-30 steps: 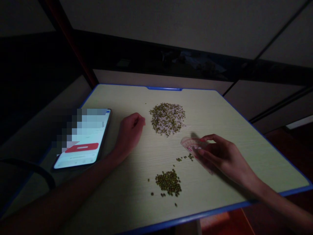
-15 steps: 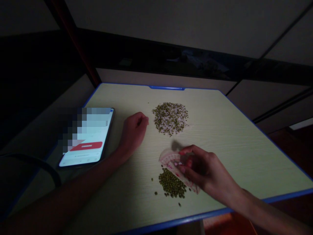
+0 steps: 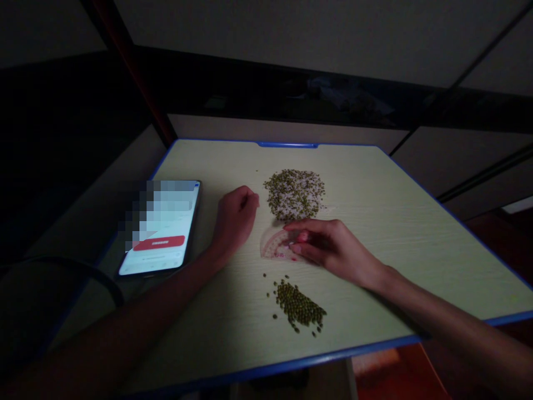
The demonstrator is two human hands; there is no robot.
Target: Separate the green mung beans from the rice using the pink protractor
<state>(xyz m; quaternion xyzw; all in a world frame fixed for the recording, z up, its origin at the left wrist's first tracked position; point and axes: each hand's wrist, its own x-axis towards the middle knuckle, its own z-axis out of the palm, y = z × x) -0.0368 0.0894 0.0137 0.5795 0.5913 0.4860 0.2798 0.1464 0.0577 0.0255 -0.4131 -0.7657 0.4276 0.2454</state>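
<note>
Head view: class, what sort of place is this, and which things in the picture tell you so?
Probably a dim room in a home: a small blue-edged table, a lit phone lying on it, and pale panels, perhaps cupboard fronts, behind.

Dim light, blue-edged table [image 3: 400,222], grey panels [image 3: 291,30]

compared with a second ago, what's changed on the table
The right hand, keeping hold of the transparent protractor, has moved it leftward, then forward, between the two piles. The near mung bean pile is now longer and slanted. The left hand, phone and mixed pile stayed put.
</note>
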